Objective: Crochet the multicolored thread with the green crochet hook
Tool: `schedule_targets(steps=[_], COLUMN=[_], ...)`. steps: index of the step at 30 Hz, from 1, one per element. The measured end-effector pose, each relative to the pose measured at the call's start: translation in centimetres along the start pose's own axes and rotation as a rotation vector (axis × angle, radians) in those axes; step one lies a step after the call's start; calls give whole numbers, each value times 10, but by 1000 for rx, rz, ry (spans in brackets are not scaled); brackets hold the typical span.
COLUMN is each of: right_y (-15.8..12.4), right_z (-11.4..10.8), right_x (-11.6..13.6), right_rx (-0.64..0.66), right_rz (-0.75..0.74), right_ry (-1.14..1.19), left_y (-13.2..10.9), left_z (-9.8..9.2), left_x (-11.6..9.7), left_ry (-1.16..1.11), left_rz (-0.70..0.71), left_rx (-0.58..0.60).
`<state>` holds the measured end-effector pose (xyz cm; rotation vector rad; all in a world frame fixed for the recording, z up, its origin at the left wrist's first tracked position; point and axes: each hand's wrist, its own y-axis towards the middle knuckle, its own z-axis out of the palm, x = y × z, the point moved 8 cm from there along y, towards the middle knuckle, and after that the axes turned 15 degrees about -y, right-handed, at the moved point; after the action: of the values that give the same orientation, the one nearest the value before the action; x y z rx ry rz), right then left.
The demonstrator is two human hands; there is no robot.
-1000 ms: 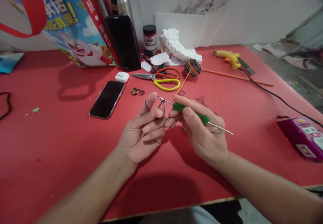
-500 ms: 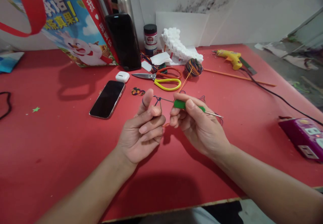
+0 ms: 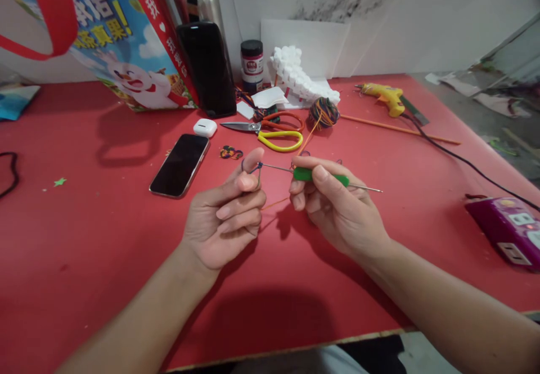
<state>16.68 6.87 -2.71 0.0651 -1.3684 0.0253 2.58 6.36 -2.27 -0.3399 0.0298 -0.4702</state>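
My left hand (image 3: 228,211) pinches a thin dark yarn (image 3: 259,178) between thumb and fingers, with a strand looped round the raised index finger. In my right hand (image 3: 337,205) is a crochet hook (image 3: 321,176) with a green grip and a metal shaft at each end. The hook's left tip meets a small dark loop of yarn just above my left thumb. An orange strand runs from a multicoloured yarn ball (image 3: 324,113) toward my right fingers. Beyond my hands lie scissors (image 3: 280,141) with red and yellow handles and a small multicoloured crocheted piece (image 3: 230,152).
A phone (image 3: 180,166) and a white earbud case (image 3: 205,127) lie left of my hands. Behind stand a printed bag (image 3: 135,53), a black phone-like device (image 3: 206,70) and a paint jar (image 3: 252,64). To the right are a glue gun (image 3: 383,97) and a purple socket box (image 3: 506,230).
My left hand has shifted slightly left, and my right hand a little right with the hook. The yarn loop is drawn tighter near the hook's tip.
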Motion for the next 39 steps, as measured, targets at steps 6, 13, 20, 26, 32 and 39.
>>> schedule_targets(steps=[6,13,20,26,32,39], right_y=[0,-2,-4,-2,-1,1], right_z=[1,-1,-7,-9,-9,-9], right_x=[8,12,13,16,20,22], right_rx=[32,57,93,73,109,152], right_rz=[-34,-88,-105,-79,-75,-100], right_ry=[21,-25,-110,-116,-99,-98], left_y=[-1,-2,-4,-4,-6,-6], left_z=[4,6,7,6,5,3], left_x=[-2,-1,-2,-3,-3,-2], left_ry=[-11,-36,-55,-74,-64,-49], left_rz=[-44,-75,-96,-104,-116,-180], left_rx=[34,37,56,48,16,13])
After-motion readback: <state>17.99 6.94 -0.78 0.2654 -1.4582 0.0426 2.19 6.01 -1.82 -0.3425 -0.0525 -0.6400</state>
